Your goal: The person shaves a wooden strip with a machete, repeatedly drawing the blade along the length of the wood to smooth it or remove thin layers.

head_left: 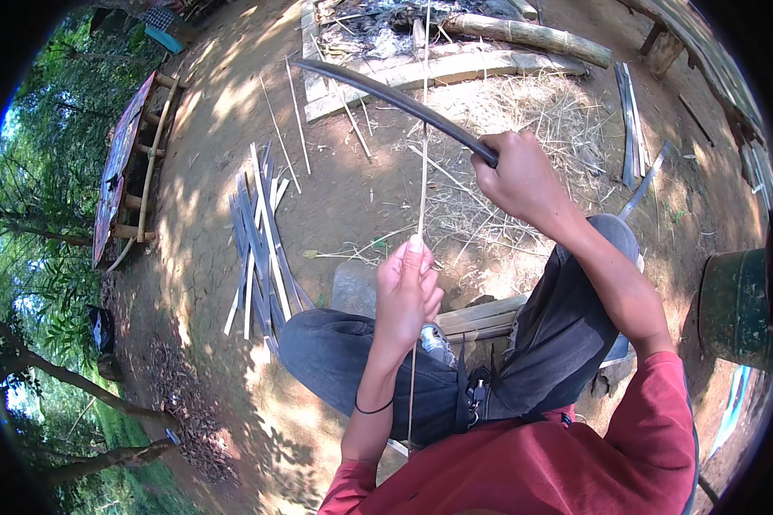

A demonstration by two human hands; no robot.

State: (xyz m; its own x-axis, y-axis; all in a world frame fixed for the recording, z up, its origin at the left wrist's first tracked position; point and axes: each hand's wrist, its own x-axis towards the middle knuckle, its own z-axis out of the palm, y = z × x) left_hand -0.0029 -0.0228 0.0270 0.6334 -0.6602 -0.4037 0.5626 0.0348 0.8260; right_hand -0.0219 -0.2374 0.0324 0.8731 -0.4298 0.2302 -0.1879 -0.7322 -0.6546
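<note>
My left hand (408, 287) is closed around a long, thin bamboo strip (423, 184), its thumb lying along the strip. The strip runs from near my waist up past the top edge of the view. In my right hand (520, 176) is the handle of a long curved machete (386, 96), gripped in a fist. Its dark blade points to the upper left and crosses the strip well above my left hand; whether blade and strip touch I cannot tell. The machete's handle is mostly hidden by my fingers.
Several split bamboo strips (262, 245) lie piled left of my knees. Beyond are shavings (558, 129), a fire pit's pale border (455, 70) and a bamboo pole (528, 39). A bamboo bench (142, 163) stands at left, a dark green drum (734, 305) at right.
</note>
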